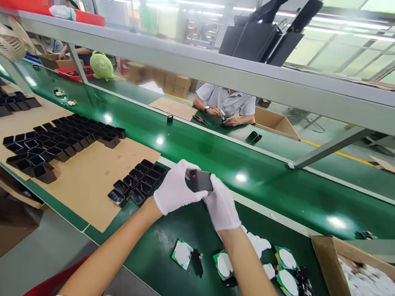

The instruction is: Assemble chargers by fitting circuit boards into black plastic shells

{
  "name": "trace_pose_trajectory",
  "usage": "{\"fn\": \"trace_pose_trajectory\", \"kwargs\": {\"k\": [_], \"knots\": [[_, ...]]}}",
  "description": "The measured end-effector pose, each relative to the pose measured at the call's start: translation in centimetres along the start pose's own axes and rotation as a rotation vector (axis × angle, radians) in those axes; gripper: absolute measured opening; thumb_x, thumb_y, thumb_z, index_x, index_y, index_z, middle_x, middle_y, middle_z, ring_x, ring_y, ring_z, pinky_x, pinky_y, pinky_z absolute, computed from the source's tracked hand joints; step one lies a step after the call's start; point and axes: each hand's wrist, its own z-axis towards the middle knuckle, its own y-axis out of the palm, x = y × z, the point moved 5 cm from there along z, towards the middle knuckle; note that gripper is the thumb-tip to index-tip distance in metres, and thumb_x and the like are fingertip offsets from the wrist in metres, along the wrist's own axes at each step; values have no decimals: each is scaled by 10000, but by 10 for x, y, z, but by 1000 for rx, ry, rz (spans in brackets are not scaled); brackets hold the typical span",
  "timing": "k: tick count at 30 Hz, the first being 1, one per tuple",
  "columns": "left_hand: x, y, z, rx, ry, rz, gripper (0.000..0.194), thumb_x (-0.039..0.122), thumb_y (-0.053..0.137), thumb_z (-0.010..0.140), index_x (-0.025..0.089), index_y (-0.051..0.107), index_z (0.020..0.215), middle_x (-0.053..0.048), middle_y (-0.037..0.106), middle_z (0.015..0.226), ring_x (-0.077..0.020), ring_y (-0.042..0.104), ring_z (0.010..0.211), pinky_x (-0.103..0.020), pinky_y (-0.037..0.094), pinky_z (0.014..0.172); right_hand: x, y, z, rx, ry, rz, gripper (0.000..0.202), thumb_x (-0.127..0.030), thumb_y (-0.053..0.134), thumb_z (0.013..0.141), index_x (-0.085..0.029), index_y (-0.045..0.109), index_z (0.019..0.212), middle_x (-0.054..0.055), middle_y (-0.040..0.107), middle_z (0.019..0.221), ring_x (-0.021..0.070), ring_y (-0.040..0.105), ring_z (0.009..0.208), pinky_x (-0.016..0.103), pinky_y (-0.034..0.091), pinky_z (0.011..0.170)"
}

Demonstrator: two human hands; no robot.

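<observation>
Between both gloved hands is a small black plastic case (202, 181), held above the green bench. My left hand (175, 189), in a white glove, grips its left side with thumb and fingers. On its right side, my right hand (222, 205) closes around it, also in a white glove. What lies inside the case is hidden. Below the hands, a green circuit board (182, 253) with a white pad lies on the bench beside a short black cable or plug (197, 261). Open black cases (143, 187) stand in rows close to my left wrist.
Many more black cases (66, 144) cover the cardboard sheet (89, 185) on the left. Other boards (286, 257) and a cardboard box of white pieces (327, 263) are at lower right. A metal shelf beam (197, 53) crosses overhead. Opposite, a co-worker (228, 102) handles a small part.
</observation>
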Motion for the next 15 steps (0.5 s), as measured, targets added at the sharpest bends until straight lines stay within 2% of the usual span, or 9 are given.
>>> {"fn": "trace_pose_trajectory", "kwargs": {"k": [2,5,7,9,12,15], "knots": [[-21,33,26,-68,-43,65,530,241,934,699,210,639,1139,-65,736,1123,-242,762,1017,-366,660,910,21,-15,32,-2,59,-130,337,-455,703,1060,-173,708,1246,78,747,1215,217,744,1035,433,646,924],[-46,84,62,-125,-108,166,371,259,881,792,168,672,1084,-119,736,1118,-302,748,1081,-439,628,993,46,-28,76,-66,87,-308,182,-345,801,976,-197,748,1069,69,771,1145,251,715,1106,471,551,1073],[-57,114,79,-161,-145,222,330,303,837,887,147,690,1138,-128,741,1156,-306,735,1127,-486,601,1052,60,-30,98,-128,104,-379,151,-325,818,952,-198,748,997,66,778,1094,257,713,1098,469,523,1091],[-66,136,91,-210,-170,257,318,365,775,984,148,700,1204,-109,742,1212,-280,727,1146,-509,601,1056,72,-30,114,-176,133,-412,195,-373,793,982,-186,743,1009,60,773,1093,242,720,1075,475,549,1063],[-79,152,101,-264,-195,266,331,415,724,1039,159,708,1248,-98,734,1272,-257,726,1144,-501,624,1020,79,-33,127,-178,170,-385,270,-441,756,1015,-176,743,1066,74,772,1172,239,727,1112,490,569,1062],[-87,144,104,-230,-207,214,337,399,781,996,149,718,1214,-102,749,1234,-268,733,1138,-508,621,1028,67,-41,123,-111,181,-249,380,-526,634,1062,-173,744,1151,153,792,1268,271,719,1218,469,535,1117]]}}
